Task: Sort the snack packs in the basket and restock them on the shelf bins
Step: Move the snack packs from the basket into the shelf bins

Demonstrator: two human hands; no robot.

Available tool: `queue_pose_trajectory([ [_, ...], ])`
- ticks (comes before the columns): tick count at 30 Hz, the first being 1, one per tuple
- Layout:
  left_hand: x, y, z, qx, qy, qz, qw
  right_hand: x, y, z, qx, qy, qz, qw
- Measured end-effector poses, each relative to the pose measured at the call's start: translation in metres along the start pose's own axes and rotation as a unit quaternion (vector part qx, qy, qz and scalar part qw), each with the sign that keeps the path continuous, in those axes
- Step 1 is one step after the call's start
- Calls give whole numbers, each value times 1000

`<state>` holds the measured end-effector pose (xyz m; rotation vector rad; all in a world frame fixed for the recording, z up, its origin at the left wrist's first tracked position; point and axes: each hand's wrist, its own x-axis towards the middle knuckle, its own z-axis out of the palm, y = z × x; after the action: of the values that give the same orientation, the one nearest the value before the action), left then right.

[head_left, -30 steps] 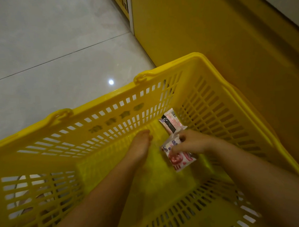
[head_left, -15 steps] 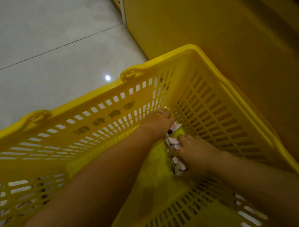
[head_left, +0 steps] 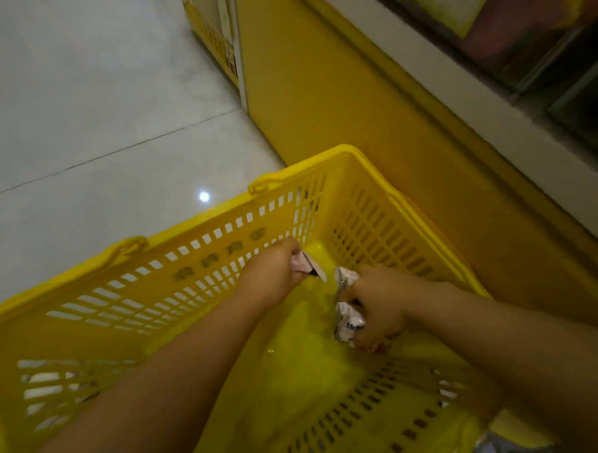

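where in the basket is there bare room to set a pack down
The basket floor is bare between the forearms and in a small patch at the far corner. Crowded where the left hand grips a pink pack and the right hand a white pack.

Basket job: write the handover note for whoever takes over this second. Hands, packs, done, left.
Left hand: grips a pink snack pack low inside the yellow basket, near its far corner.
Right hand: grips a crumpled white snack pack, also inside the basket.
Done: one pack in each hand; no other pack shows, though the arms hide part of the basket floor.
Left: lift both out and restock them on the shelf at upper right; its bins are too blurred to tell apart.
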<state>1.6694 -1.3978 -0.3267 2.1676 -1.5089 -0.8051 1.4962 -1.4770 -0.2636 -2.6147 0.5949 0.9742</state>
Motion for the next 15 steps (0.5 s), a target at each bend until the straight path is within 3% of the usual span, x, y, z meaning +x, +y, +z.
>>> queue_pose_trajectory([
  [3, -18, 30, -33, -208, -9, 11, 978, -39, -6, -35, 16, 50, 20, 998],
  [8, -57, 97, -89, -374, -16, 66, 925, -134, -27, -83, 29, 154, 39, 987],
  [12, -94, 151, -126, -430, 87, 140, 888, -212, -51, -101, 5, 221, 65, 973],
  [15, -121, 186, -150, -450, 90, 180, 870, -267, -70, -111, 7, 255, 83, 963],
])
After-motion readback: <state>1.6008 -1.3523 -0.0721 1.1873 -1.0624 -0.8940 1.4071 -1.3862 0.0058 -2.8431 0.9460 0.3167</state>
